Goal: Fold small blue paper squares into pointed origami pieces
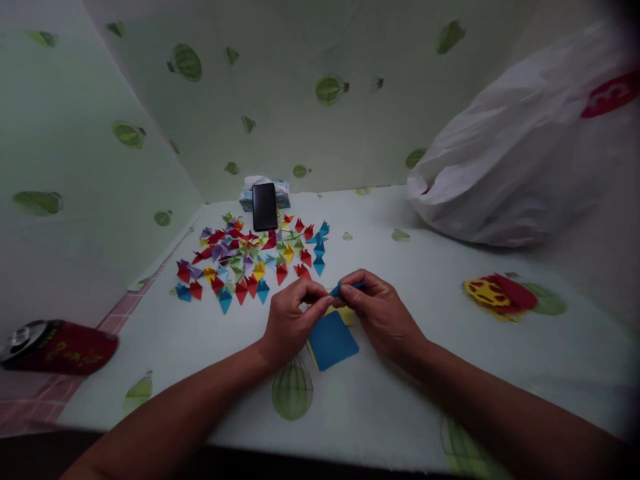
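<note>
**Both hands pinching a small blue paper piece over the table**

Table (450,373): pale cloth with green leaf print, near edge cut off by the frame. White plastic bag (520,153) fills the far right, its top lost in dark vignette. Spread of folded paper pieces (250,260), many colours, lies far left of centre; single shapes blur together. Black phone (265,206) leans on a tissue box (280,197), mostly hidden. Red-and-yellow object (495,297) on the right is hard to identify. Blue paper square (331,341) lies flat between the wrists, over yellow sheets. Left hand (290,323) and right hand (383,313) meet above it, fingertips closed on a small blue paper piece (345,288), largely hidden by the fingers.
</note>
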A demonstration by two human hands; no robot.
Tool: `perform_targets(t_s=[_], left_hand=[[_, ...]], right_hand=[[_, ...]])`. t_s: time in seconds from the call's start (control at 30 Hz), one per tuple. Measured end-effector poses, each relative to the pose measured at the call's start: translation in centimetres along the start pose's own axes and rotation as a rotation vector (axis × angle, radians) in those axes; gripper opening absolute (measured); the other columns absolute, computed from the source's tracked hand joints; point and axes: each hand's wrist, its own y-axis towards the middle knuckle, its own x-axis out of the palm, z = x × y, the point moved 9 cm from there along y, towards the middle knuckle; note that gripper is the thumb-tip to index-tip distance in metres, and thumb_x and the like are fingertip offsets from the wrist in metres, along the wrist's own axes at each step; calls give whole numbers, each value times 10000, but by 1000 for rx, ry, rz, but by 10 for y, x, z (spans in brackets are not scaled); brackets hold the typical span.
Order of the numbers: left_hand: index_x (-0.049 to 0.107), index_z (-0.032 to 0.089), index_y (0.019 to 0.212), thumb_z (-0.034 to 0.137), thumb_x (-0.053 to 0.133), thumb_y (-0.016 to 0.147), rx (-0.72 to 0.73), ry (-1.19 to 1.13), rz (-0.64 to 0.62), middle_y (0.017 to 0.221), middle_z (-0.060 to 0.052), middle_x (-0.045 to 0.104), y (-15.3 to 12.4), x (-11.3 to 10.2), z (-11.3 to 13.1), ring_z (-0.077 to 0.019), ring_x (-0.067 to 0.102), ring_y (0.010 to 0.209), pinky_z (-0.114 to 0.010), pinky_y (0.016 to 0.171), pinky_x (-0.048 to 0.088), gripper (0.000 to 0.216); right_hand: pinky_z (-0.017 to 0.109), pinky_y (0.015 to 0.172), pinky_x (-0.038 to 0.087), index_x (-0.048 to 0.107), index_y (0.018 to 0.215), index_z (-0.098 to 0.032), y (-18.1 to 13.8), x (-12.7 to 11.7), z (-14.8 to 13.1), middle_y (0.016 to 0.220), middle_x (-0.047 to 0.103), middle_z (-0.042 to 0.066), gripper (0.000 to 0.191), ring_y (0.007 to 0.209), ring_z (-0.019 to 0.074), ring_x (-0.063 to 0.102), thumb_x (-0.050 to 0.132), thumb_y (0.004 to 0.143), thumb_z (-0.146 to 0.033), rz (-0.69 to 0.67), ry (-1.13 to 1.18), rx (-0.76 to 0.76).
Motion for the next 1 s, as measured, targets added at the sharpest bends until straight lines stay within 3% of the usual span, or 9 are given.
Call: perform_targets(t_s=[0.13,0.3,0.5,0.6,0.77,1.0], left_hand=[[606,174,863,195,728,849,116,5,42,811,2,640,-1,-4,11,-101,617,722,-215,676,507,125],[587,184,1002,202,760,825,123,-15,54,904,-7,647,-4,-3,9,-102,645,743,-229,712,547,248],[636,177,938,201,709,871,180,73,32,857,-21,684,-5,-1,15,-116,649,753,-233,705,530,102],[646,180,891,201,698,872,103,54,42,823,-15,690,-4,-2,6,-117,644,732,-231,691,523,59],[663,180,963,244,712,844,-150,-113,18,861,-29,702,-4,3,-19,-141,661,761,-254,706,536,143],[641,153,773,352,705,840,-399,-318,-79,654,-1,646,-9,17,-33,-111,582,594,-232,588,468,219]], right_hand=[[254,679,456,671,742,-200,2,-1,-3,683,643,-37,235,651,110,603,853,690,-340,9,78,3],[247,660,475,681,736,-205,0,3,-3,699,664,-33,238,641,104,603,872,672,-331,-12,129,22],[246,668,470,667,729,-200,-2,7,5,679,663,-31,265,647,103,589,877,670,-351,-30,141,54],[252,672,458,655,735,-199,-2,6,7,662,653,-29,282,651,111,584,867,675,-375,-15,105,53],[260,672,442,652,741,-192,-3,6,4,669,642,-22,253,661,118,572,834,709,-365,-18,20,20],[284,694,447,654,742,-187,-2,4,2,687,657,-8,212,687,138,590,784,756,-354,-26,-117,-28]])
